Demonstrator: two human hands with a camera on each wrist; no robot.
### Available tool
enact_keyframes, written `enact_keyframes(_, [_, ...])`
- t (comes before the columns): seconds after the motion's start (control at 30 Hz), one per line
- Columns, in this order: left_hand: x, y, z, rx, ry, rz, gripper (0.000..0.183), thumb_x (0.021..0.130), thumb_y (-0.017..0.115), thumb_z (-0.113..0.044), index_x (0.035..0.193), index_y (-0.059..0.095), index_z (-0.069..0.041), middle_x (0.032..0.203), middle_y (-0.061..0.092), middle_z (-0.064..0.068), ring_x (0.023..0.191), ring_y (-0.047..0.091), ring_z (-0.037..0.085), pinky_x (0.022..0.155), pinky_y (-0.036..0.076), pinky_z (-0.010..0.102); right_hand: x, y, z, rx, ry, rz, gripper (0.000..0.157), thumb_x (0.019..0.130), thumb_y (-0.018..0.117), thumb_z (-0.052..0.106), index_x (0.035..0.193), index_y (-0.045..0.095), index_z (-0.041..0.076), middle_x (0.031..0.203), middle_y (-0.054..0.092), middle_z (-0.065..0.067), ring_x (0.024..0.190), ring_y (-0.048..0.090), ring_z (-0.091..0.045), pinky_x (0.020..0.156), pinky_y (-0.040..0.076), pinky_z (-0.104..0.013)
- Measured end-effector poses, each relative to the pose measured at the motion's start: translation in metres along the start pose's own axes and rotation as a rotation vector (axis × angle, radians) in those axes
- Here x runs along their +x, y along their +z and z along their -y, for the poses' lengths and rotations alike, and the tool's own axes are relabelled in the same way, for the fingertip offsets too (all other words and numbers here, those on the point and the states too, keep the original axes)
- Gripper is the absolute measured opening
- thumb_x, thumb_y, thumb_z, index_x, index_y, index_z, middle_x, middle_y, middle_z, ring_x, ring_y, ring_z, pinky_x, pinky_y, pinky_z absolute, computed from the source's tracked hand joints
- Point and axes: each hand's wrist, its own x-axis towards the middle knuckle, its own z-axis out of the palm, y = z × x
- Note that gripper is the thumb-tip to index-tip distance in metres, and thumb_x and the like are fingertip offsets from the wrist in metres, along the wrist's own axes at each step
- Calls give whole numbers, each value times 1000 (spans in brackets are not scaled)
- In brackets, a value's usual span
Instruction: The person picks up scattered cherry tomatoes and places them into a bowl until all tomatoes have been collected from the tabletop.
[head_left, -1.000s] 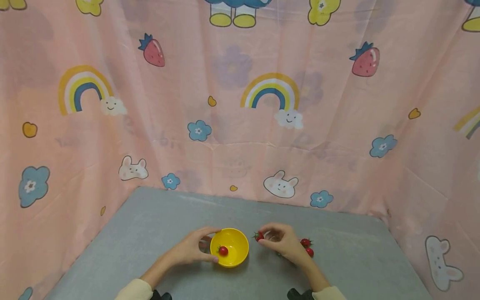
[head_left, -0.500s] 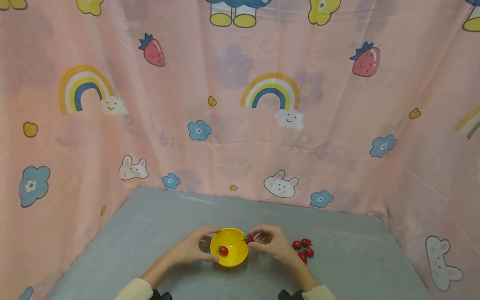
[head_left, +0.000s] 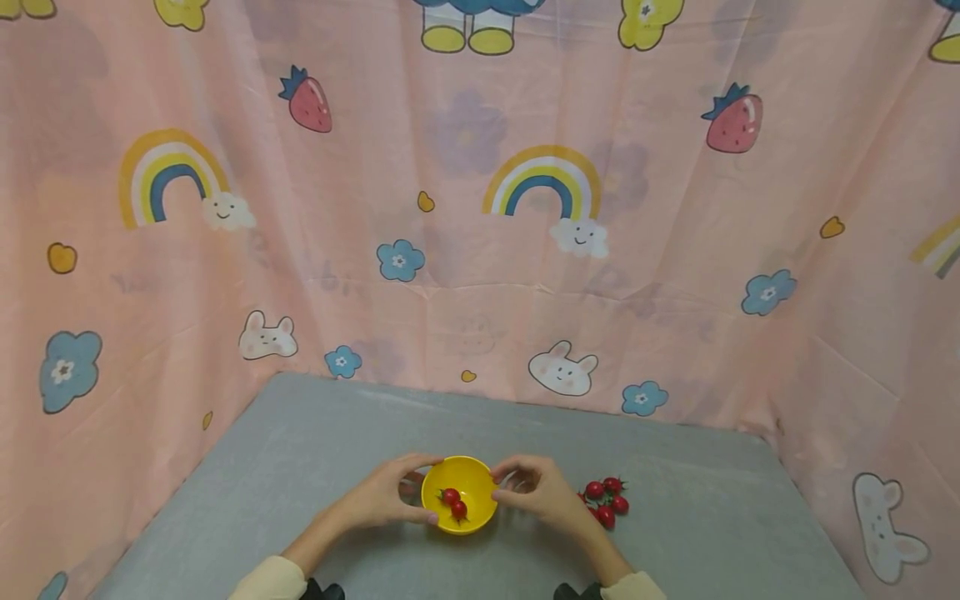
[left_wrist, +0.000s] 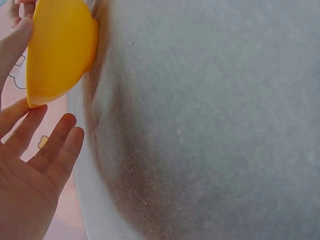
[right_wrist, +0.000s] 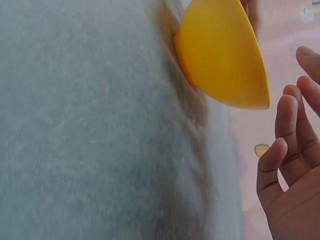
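A small yellow bowl (head_left: 477, 487) stands on the grey table, and two red cherry tomatoes (head_left: 458, 510) with green stems lie together inside it. My left hand (head_left: 378, 496) holds the bowl by its left side, thumb at the near rim and fingertips at the far rim. In the left wrist view, the lower fingers spread away from the bowl wall. At the bowl's right rim, my right hand (head_left: 542, 496) has nothing between thumb and fingers. The right wrist view shows its relaxed fingers (right_wrist: 286, 117) apart from the bowl.
Right of my right hand lies a cluster of several more cherry tomatoes (head_left: 606, 517), partly hidden by that hand. A pink patterned curtain (head_left: 465, 317) hangs behind and along both sides of the grey table (head_left: 360, 417).
My right hand has moved left to the bowl and let go of its cherry tomato, which now lies inside beside the first one. The left hand and bowl have kept their place.
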Motion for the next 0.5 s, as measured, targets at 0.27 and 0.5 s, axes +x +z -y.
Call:
enact_keyframes(0.27, [1,1,2,-1,1,-5,72,85,86,-26,147,53,-11,145,52,9,116,60,28,93,54,35,-9,-12,0,-13,60,-25,23,92,78,13,111,72,2,105,70,-8,87,63,-27,77,56,-29])
enact_keyframes(0.5, [1,1,1,4,-3,-8,72,84,87,-25,146,54,-12,145,52,9,116,60,28,93,54,36,-18,-25,0,-54,71,-53,21,93,75,7,111,70,-2,108,68,-22,87,63,-33,76,56,-29])
